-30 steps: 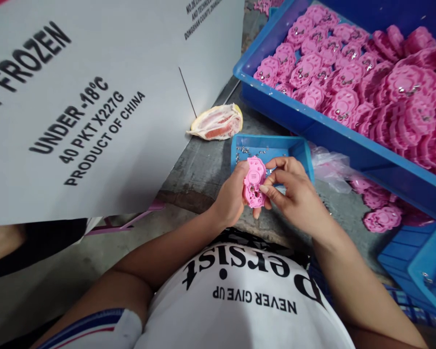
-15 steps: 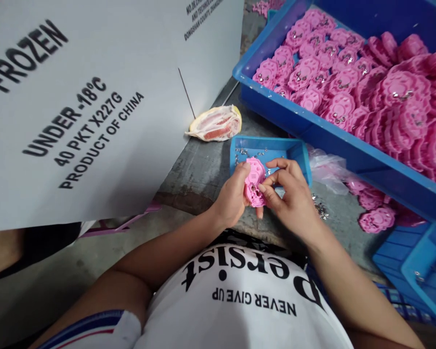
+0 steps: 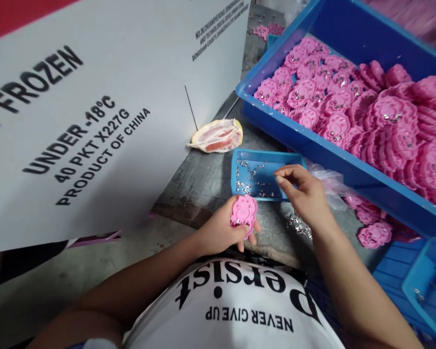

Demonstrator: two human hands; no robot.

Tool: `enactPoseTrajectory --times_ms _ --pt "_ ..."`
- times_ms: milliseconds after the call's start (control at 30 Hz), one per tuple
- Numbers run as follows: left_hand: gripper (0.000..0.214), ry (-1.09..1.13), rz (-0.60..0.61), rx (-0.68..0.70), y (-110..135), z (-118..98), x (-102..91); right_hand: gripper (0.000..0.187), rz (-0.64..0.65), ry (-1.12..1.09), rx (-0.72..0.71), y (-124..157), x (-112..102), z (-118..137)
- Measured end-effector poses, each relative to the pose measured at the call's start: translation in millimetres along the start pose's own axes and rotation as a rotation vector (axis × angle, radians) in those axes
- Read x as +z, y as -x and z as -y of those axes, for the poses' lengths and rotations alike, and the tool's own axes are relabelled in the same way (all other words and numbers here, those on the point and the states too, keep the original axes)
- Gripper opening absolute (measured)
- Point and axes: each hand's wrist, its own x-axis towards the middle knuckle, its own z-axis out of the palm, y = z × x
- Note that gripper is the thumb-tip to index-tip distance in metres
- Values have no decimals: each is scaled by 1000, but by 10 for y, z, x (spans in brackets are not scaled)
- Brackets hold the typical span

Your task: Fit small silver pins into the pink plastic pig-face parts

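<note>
My left hand (image 3: 223, 225) is closed around a pink scalloped plastic piece (image 3: 244, 211), its thumb across the lower part, close to my shirt. Small shiny bits show on the piece near the thumb. Over the right end of a small blue tray (image 3: 234, 174), my right hand (image 3: 305, 191) has its thumb and forefinger drawn together in a pinch. Whatever is between those fingertips is too small to make out. Tiny silvery metal parts (image 3: 252, 169) lie scattered in the tray, and a loose heap of similar metal parts (image 3: 298, 226) lies on the table under my right wrist.
A large blue bin (image 3: 294, 114) of pink pieces stands at the right, with more pink pieces (image 3: 375, 235) and a clear plastic bag (image 3: 329, 184) beside it. A white printed carton (image 3: 138, 160) fills the left. Fruit peel (image 3: 218, 137) lies between. Another blue container (image 3: 421, 281) is lower right.
My right hand has left the pink piece and moved to above the small tray. My left hand has drawn the piece down and left, turning it so a different face shows.
</note>
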Motion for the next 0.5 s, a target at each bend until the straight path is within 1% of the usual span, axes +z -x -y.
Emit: enactPoseTrajectory --times_ms 100,200,267,333,400,500 --pt "36 -99 50 -93 41 109 -53 24 179 269 -64 -200 52 -49" --pt "36 -116 55 -116 25 164 -94 40 376 575 -106 -386 161 -3" --pt "37 -117 75 -119 6 170 -116 48 476 713 -111 -478 244 52" --pt "36 -129 96 -121 -7 163 -133 53 535 781 -115 -539 311 98" --pt "35 -136 110 -117 -14 155 -146 54 554 801 -128 -568 343 117" --pt "34 -113 113 -114 -22 153 -163 49 567 741 -168 -566 304 92"
